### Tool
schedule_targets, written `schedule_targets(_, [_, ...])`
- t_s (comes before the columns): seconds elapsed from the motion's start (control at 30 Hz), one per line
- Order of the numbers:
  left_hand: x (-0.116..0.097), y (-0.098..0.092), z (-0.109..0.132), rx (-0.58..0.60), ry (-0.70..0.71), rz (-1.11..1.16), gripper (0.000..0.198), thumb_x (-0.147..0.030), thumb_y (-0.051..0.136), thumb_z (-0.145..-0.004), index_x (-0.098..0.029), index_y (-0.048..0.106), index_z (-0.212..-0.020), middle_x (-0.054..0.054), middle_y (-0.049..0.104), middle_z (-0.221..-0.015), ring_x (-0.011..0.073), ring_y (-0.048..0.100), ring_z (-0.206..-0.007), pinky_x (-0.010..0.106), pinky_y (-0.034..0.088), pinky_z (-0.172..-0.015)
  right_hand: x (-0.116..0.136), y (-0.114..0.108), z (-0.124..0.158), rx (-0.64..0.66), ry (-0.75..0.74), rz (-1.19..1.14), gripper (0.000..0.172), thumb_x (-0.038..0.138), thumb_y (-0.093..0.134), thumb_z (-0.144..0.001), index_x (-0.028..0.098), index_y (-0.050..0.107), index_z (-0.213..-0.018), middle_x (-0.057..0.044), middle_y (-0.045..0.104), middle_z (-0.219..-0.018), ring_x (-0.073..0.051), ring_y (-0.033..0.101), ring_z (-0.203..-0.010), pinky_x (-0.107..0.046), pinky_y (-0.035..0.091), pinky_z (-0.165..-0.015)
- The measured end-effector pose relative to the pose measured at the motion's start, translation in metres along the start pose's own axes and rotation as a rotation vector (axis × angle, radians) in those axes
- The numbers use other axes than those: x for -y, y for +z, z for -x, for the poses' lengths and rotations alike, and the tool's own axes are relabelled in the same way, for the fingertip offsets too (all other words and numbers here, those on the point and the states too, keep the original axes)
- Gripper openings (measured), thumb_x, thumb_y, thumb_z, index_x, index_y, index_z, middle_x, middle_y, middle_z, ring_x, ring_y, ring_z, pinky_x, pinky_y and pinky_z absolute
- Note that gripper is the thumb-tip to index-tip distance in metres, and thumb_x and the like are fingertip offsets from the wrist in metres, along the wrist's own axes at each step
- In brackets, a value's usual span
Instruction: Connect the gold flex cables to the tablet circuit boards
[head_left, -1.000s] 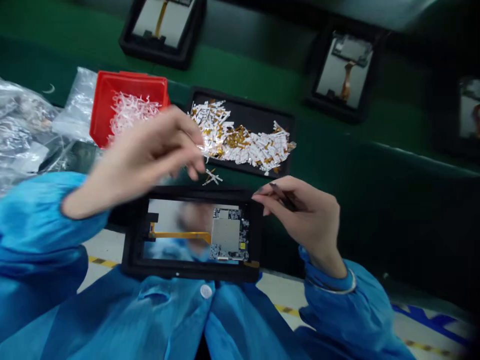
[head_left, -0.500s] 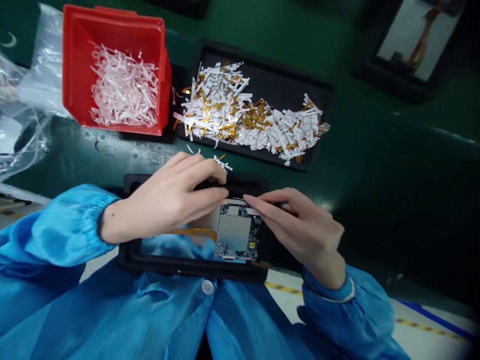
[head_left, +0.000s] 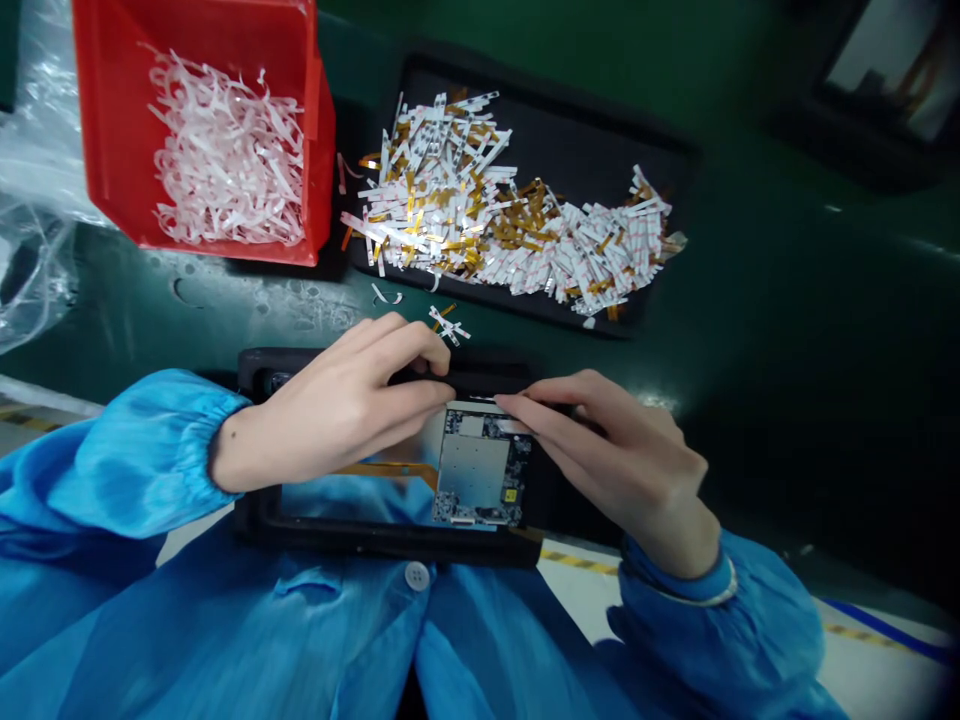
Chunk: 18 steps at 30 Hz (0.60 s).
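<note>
A circuit board [head_left: 474, 468] with a large metal shield lies at the right end of a glossy screen panel [head_left: 337, 497]. The panel sits in a black foam tray [head_left: 420, 543] close to my body. An orange flat cable [head_left: 390, 469] runs leftward from the board. My left hand [head_left: 352, 390] reaches over the panel, thumb and forefinger bent together at the board's upper left corner. My right hand [head_left: 607, 450] is closed, its fingertips at the board's upper right edge, by a thin whitish strip. What either hand pinches is too small or hidden to make out.
Beyond the hands, a black tray [head_left: 592, 125] holds many white and amber strips [head_left: 442, 200]. A red bin [head_left: 319, 170] with curly white scraps [head_left: 229, 160] stands at left, beside clear plastic bags [head_left: 45, 170]. Loose strips [head_left: 448, 325] lie on the green table [head_left: 787, 290].
The view has shifted slightly, so the bin and trays sit a little differently in it. Both hands keep nearly the same pose at the board's upper edge.
</note>
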<state>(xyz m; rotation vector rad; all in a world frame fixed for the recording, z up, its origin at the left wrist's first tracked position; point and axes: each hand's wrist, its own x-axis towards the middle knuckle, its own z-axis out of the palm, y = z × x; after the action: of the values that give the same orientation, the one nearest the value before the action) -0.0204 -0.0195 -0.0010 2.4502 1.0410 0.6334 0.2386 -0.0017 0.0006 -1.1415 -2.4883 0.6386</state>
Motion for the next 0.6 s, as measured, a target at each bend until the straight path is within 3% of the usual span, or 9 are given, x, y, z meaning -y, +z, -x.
schedule_targets(0.17, [0.001, 0.002, -0.003, 0.004, 0.001, 0.023, 0.024, -0.022, 0.049, -0.099, -0.011, 0.068, -0.106, 0.011, 0.061, -0.105, 0.0194, 0.054, -0.093, 0.032, 0.048, -0.081, 0.004, 0.003, -0.004, 0.022, 0.054, -0.037, 0.026, 0.036, 0.049, -0.101, 0.023, 0.071, -0.097, -0.001, 0.069, -0.084, -0.01, 0.064, -0.069, -0.021, 0.046, -0.055])
schedule_targets(0.3, [-0.001, 0.002, -0.003, 0.059, 0.051, -0.119, 0.029, -0.023, 0.043, -0.102, -0.015, 0.064, -0.12, 0.011, 0.062, -0.112, 0.0208, 0.055, -0.096, 0.032, 0.048, -0.079, 0.007, -0.006, -0.009, 0.088, 0.175, 0.046, 0.034, 0.049, 0.049, -0.098, 0.022, 0.069, -0.092, 0.0, 0.058, -0.073, -0.009, 0.05, -0.054, -0.021, 0.036, -0.042])
schedule_targets(0.37, [-0.002, 0.0, -0.003, 0.077, 0.087, -0.214, 0.028, -0.022, 0.044, -0.101, -0.014, 0.063, -0.12, 0.011, 0.063, -0.115, 0.0218, 0.055, -0.095, 0.033, 0.046, -0.076, 0.005, -0.013, -0.012, 0.162, 0.083, 0.076, 0.031, 0.044, 0.047, -0.099, 0.025, 0.072, -0.101, -0.002, 0.054, -0.078, -0.01, 0.046, -0.055, -0.021, 0.031, -0.039])
schedule_targets(0.47, [-0.004, -0.003, -0.005, 0.085, 0.108, -0.283, 0.026, -0.022, 0.045, -0.101, -0.015, 0.065, -0.117, 0.01, 0.065, -0.115, 0.0215, 0.056, -0.093, 0.033, 0.045, -0.075, -0.002, -0.026, -0.013, 0.228, -0.064, -0.047, 0.027, 0.03, 0.052, -0.097, 0.033, 0.072, -0.115, -0.004, 0.051, -0.088, -0.01, 0.047, -0.062, -0.023, 0.039, -0.047])
schedule_targets(0.53, [-0.005, -0.003, -0.009, 0.073, 0.091, -0.24, 0.027, -0.023, 0.043, -0.102, -0.015, 0.067, -0.111, 0.009, 0.065, -0.114, 0.0209, 0.056, -0.093, 0.033, 0.046, -0.074, -0.005, -0.034, -0.011, 0.178, -0.041, -0.222, 0.028, 0.025, 0.06, -0.094, 0.037, 0.073, -0.115, -0.004, 0.052, -0.093, -0.012, 0.051, -0.067, -0.026, 0.045, -0.054])
schedule_targets(0.6, [-0.005, -0.001, -0.014, 0.06, 0.079, -0.167, 0.028, -0.025, 0.042, -0.103, -0.015, 0.068, -0.11, 0.01, 0.064, -0.113, 0.0205, 0.057, -0.094, 0.033, 0.047, -0.075, -0.006, -0.04, -0.007, 0.044, 0.041, -0.335, 0.024, 0.028, 0.059, -0.094, 0.041, 0.074, -0.109, -0.004, 0.054, -0.096, -0.016, 0.055, -0.076, -0.03, 0.047, -0.057])
